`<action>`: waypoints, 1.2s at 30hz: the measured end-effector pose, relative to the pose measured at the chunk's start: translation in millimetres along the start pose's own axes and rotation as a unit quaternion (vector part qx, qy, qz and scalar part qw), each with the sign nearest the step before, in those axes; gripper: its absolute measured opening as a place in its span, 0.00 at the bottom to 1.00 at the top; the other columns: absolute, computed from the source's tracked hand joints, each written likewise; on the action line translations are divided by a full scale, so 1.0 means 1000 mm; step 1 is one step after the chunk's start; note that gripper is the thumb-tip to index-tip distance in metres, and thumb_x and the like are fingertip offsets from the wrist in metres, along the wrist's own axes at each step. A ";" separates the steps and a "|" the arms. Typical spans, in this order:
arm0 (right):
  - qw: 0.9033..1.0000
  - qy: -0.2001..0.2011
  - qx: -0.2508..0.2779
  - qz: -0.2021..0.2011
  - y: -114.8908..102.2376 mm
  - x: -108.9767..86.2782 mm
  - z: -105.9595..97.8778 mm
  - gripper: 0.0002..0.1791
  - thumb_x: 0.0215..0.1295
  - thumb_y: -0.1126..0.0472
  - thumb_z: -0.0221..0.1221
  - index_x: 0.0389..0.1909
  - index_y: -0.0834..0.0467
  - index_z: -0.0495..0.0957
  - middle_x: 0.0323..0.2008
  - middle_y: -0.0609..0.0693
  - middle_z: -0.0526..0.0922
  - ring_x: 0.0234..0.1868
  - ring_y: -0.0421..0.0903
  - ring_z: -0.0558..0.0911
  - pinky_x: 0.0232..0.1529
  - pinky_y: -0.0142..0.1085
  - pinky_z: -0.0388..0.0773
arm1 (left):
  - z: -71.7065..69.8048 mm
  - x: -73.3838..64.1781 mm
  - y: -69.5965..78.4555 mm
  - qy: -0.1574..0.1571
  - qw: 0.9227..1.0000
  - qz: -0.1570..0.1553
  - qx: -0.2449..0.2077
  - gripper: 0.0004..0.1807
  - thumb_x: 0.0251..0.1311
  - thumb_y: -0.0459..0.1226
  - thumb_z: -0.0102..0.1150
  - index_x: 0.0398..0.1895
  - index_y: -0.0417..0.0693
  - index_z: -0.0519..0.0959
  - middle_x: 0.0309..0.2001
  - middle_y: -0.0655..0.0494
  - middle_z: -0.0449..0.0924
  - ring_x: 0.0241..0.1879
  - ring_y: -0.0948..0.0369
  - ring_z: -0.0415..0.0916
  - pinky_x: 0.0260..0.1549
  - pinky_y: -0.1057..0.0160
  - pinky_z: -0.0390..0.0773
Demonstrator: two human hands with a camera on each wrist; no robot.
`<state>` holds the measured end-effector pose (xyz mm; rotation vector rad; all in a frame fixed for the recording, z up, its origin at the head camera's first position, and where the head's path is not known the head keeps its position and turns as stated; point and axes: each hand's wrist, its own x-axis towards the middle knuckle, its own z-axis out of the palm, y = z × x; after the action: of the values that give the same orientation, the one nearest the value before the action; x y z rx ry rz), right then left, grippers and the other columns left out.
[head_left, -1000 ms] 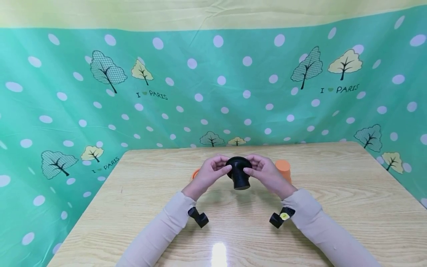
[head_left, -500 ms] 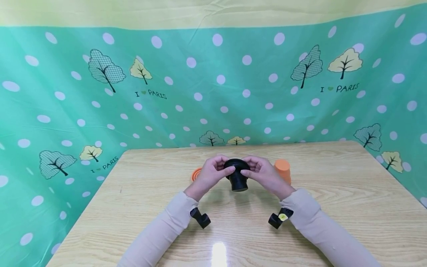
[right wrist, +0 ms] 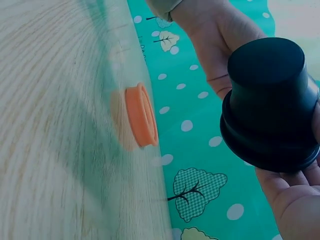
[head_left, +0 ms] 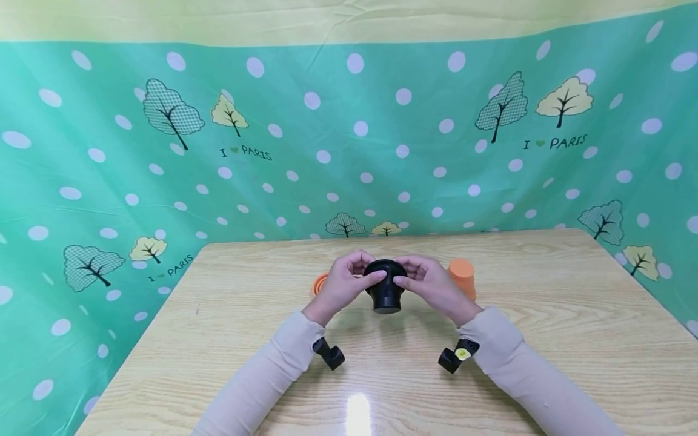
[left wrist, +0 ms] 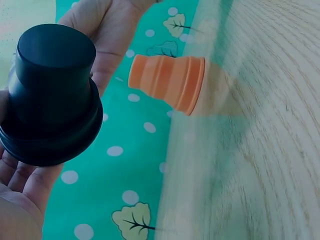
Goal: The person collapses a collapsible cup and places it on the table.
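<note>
A black collapsible cup [head_left: 386, 299] is held above the table between both hands, its wide rim up and away and its narrow base tilted down toward me. My left hand [head_left: 345, 283] pinches its left side, thumb on the stepped wall and fingers behind the rim. On the other side my right hand [head_left: 432, 287] grips it the same way. Both wrist views show the black cup's flat base [left wrist: 56, 46] and ringed wall, with fingers under the rim. The cup's inside is hidden.
An orange collapsible cup [head_left: 462, 275] stands upside down, extended, behind my right hand. Left of my left hand lies a flattened orange collapsible cup [head_left: 320, 283], partly covered by that hand. The wooden table [head_left: 245, 303] ends at a green dotted curtain [head_left: 294, 145].
The black cup has shifted slightly left and down, and its base has swung from pointing lower right to nearly straight toward me. Both hands keep their hold, the left thumb further over the front.
</note>
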<state>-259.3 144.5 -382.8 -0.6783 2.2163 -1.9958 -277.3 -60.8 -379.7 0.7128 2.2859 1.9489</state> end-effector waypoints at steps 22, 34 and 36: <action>1.000 0.002 0.005 0.009 -0.003 0.001 -0.002 0.18 0.65 0.64 0.58 0.53 0.70 0.73 0.43 0.54 0.81 0.41 0.40 0.81 0.43 0.31 0.79 | -0.002 -0.001 -0.003 -0.045 0.999 -0.010 -0.029 0.14 0.63 0.34 0.58 0.48 0.35 0.77 0.42 0.43 0.82 0.35 0.64 0.81 0.38 0.66 0.80; 1.000 -0.009 0.010 0.019 -0.005 0.000 -0.007 0.20 0.66 0.64 0.58 0.54 0.71 0.72 0.44 0.54 0.81 0.41 0.40 0.81 0.43 0.32 0.79 | -0.006 0.000 -0.002 -0.079 0.995 -0.035 -0.050 0.16 0.62 0.33 0.58 0.51 0.34 0.76 0.43 0.44 0.82 0.37 0.64 0.81 0.39 0.66 0.80; 1.000 -0.006 0.000 0.017 -0.004 0.001 -0.007 0.19 0.65 0.63 0.58 0.53 0.71 0.73 0.44 0.56 0.81 0.42 0.41 0.81 0.44 0.32 0.78 | -0.006 0.000 -0.002 -0.082 0.995 -0.038 -0.040 0.15 0.61 0.33 0.59 0.50 0.35 0.76 0.45 0.45 0.81 0.38 0.63 0.80 0.40 0.65 0.79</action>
<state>-261.3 150.8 -378.0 -0.6477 2.2045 -1.9714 -280.0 -66.6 -380.3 0.7364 2.0959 1.8631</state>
